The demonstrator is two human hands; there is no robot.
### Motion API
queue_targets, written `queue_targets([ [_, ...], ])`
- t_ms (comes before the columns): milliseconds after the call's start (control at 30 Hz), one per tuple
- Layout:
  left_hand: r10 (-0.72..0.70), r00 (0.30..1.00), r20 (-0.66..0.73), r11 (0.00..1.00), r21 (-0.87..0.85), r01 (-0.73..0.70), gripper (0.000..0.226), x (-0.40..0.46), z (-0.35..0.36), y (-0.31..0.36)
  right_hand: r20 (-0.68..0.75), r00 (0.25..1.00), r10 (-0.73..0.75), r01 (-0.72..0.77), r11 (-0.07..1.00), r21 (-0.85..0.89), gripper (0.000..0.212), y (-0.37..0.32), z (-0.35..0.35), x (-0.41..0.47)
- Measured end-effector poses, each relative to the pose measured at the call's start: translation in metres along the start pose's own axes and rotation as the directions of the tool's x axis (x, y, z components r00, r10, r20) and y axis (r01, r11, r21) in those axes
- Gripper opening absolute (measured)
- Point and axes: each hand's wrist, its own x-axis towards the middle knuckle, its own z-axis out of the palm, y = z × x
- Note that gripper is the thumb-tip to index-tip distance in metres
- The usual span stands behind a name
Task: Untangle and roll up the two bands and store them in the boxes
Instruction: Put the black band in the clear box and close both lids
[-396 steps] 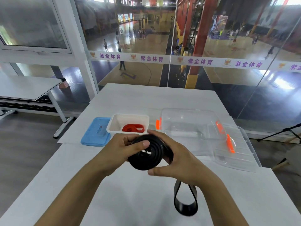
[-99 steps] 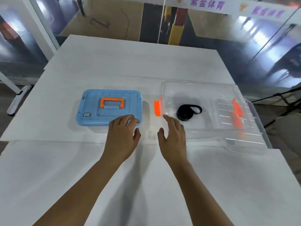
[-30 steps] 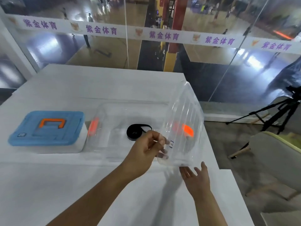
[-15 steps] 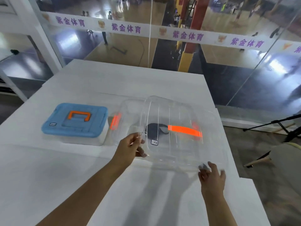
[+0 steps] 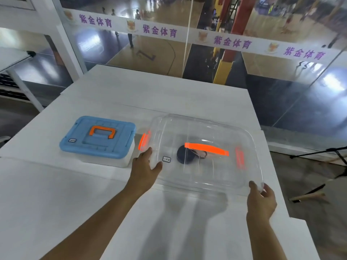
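Note:
A clear plastic lid [image 5: 210, 132] with an orange handle [image 5: 206, 148] lies flat over the clear box, whose orange latch [image 5: 144, 140] shows at its left end. Through the lid I see the rolled black band [image 5: 185, 156] inside the box. My left hand [image 5: 145, 169] grips the lid's near left edge. My right hand [image 5: 262, 200] grips its near right corner. Left of the clear box stands the small white box with its blue lid [image 5: 98, 136] on top; the red band is hidden inside it.
The boxes sit on a white table [image 5: 169, 94] whose far edge meets a glass wall over a sports hall. The table's right edge [image 5: 270, 166] drops off close to the clear box. A second table stands at far left.
The clear lid has swung down from a tilted position to lie level over the clear box. Both hands moved with it and still hold its near edge.

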Motion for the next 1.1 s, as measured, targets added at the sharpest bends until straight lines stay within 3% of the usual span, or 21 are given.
queue_targets([
  [167, 0.027, 0.994, -0.104, 0.967, 0.254, 0.001, 0.061, 0.016, -0.014, -0.011, 0.054, 0.994, -0.098, 0.106, 0.977, -0.185, 0.044, -0.008, 0.030, -0.003],
  [433, -0.076, 0.996, -0.056, 0.981, 0.177, 0.085, 0.058, 0.030, -0.012, -0.020, 0.095, 0.978, -0.188, 0.207, 0.939, -0.276, 0.026, -0.007, 0.036, -0.009],
  [533, -0.026, 0.996, -0.080, 0.966, 0.256, 0.046, 0.050, 0.037, -0.012, -0.019, 0.154, 0.953, -0.262, 0.303, 0.859, -0.413, 0.039, -0.012, 0.040, -0.009],
  [633, -0.025, 0.996, -0.089, 0.958, 0.281, 0.050, 0.041, 0.048, -0.013, -0.017, 0.298, 0.877, -0.378, 0.481, 0.710, -0.515, 0.055, -0.013, 0.049, -0.004],
  [733, -0.009, 0.994, -0.108, 0.980, 0.194, 0.030, 0.038, 0.058, -0.008, -0.018, 0.326, 0.861, -0.390, 0.508, 0.696, -0.508, 0.048, -0.017, 0.055, 0.005],
  [833, -0.123, 0.980, -0.158, 0.992, -0.045, 0.117, 0.041, 0.062, 0.000, -0.020, 0.263, 0.919, -0.293, 0.383, 0.822, -0.422, 0.044, -0.022, 0.056, 0.010],
  [900, -0.337, 0.935, -0.113, 0.920, -0.251, 0.302, 0.051, 0.067, 0.003, -0.019, 0.200, 0.978, -0.063, 0.128, 0.934, -0.334, 0.056, -0.024, 0.059, 0.019],
  [967, -0.465, 0.885, 0.012, 0.811, -0.396, 0.431, 0.054, 0.072, 0.003, -0.020, 0.202, 0.963, 0.177, -0.141, 0.974, -0.180, 0.060, -0.026, 0.063, 0.029],
  [1033, -0.460, 0.887, 0.047, 0.780, -0.456, 0.429, 0.049, 0.073, 0.002, -0.020, 0.285, 0.919, 0.273, -0.278, 0.960, -0.023, 0.044, -0.030, 0.060, 0.034],
  [1100, -0.389, 0.921, -0.030, 0.841, -0.419, 0.342, 0.041, 0.072, -0.001, -0.018, 0.321, 0.918, 0.234, -0.264, 0.963, 0.053, 0.030, -0.029, 0.058, 0.036],
])
